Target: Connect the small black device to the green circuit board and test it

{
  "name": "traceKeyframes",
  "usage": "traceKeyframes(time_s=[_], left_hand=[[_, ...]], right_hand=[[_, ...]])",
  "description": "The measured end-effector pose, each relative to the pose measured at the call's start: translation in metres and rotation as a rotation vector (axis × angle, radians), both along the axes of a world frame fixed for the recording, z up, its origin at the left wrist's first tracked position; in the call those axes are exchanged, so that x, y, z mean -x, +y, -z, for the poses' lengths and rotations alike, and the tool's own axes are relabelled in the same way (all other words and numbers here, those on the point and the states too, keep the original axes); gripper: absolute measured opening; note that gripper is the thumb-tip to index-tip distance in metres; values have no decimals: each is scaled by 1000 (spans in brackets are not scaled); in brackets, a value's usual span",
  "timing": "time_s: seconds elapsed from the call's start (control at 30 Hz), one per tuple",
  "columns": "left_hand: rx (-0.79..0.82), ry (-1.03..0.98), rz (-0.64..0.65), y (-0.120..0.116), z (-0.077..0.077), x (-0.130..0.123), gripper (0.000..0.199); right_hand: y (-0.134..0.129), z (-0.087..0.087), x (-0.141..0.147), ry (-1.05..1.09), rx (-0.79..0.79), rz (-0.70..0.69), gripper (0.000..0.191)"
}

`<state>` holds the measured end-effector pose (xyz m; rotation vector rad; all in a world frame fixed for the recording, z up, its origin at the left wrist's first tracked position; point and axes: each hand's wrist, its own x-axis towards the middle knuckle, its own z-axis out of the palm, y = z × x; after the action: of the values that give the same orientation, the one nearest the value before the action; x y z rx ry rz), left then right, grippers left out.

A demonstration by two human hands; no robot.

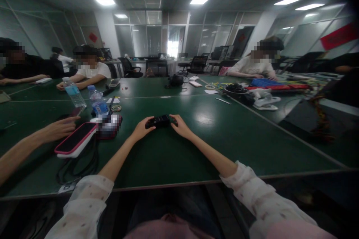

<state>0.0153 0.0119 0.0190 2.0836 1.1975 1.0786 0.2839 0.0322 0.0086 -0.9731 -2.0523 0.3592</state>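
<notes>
Both my hands hold a black handheld game controller [162, 121] just over the green table [168, 157], straight in front of me. My left hand [142, 128] wraps round its left end, thumb along the near side. At the opposite end, my right hand [181, 126] grips it with the fingers on the far edge. A dark block, perhaps a screen, fills the middle of the controller. Its buttons are too dark and blurred to make out.
Left of my arm lie a pink-edged phone [76, 139], black cables [80, 166] and two water bottles [98, 101]. Another person's hand [60, 129] rests beside the phone. Further right are a pen [223, 101], a white object [265, 99] and a blue tray [267, 83].
</notes>
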Motion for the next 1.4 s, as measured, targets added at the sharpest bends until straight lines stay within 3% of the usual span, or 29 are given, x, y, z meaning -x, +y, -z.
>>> traceKeyframes(time_s=[0.23,0.8,1.1,1.27,1.4], left_hand=[[52,-87,-45,-1,4,0,70],[82,-105,21,4,5,9,61],[65,-68,-18,-4,-1,8,59],[105,-152,-5,0,1,12,58],[146,-331,-15,3,1,15,60]], right_hand=[[-5,1,3,-260,-3,16,56],[-5,1,1,-324,-7,16,53],[-4,4,2,-343,-23,42,48],[-3,5,3,-355,-20,36,44],[-2,6,2,-359,-35,30,40]])
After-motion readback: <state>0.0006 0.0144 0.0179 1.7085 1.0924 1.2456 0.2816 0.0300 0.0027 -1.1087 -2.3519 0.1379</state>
